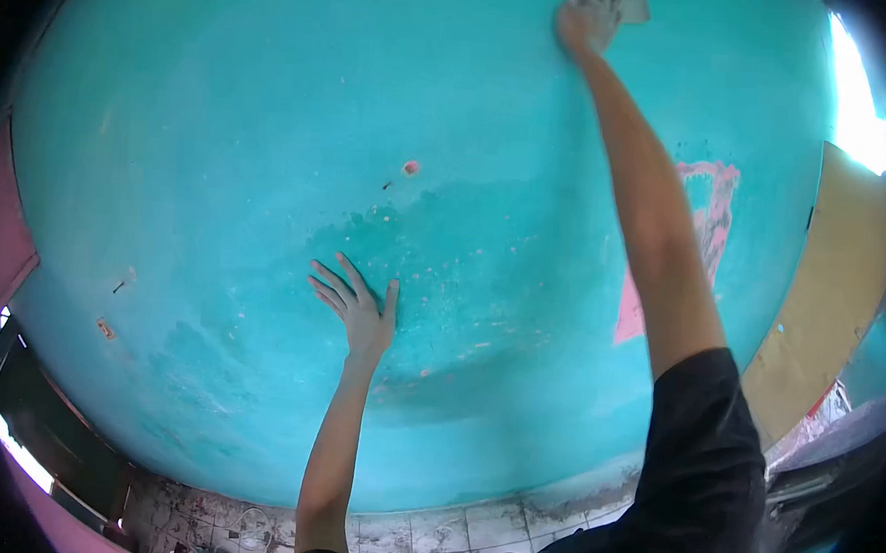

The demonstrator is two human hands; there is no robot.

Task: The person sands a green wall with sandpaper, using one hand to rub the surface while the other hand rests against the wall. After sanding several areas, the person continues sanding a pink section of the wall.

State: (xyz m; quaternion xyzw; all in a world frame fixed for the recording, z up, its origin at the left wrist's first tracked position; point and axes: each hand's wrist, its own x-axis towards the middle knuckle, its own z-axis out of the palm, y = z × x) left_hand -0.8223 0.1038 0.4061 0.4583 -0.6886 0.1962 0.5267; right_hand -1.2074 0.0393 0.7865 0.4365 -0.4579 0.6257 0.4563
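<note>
A turquoise wall [222,95] with scuffs and darker patches fills most of the head view. My left hand [366,318] is flat against it, fingers spread and holding nothing. High up at the top edge, my right hand [589,22] presses a pale, flat, straight-edged sheet [635,4] to the wall. The frame edge cuts off part of the sheet and fingertips, and the sheet's exact kind cannot be made out. Right of my raised forearm, a pink patch [632,311] shows where the turquoise paint is gone. A small pink chip mark [411,168] lies above my left hand.
A nail [386,185] sticks out near the chip mark, and another nail [119,287] is farther left. A yellowish panel [828,287] stands at the right, beside a bright opening [858,98]. Dusty floor tiles [440,532] run along the wall's foot.
</note>
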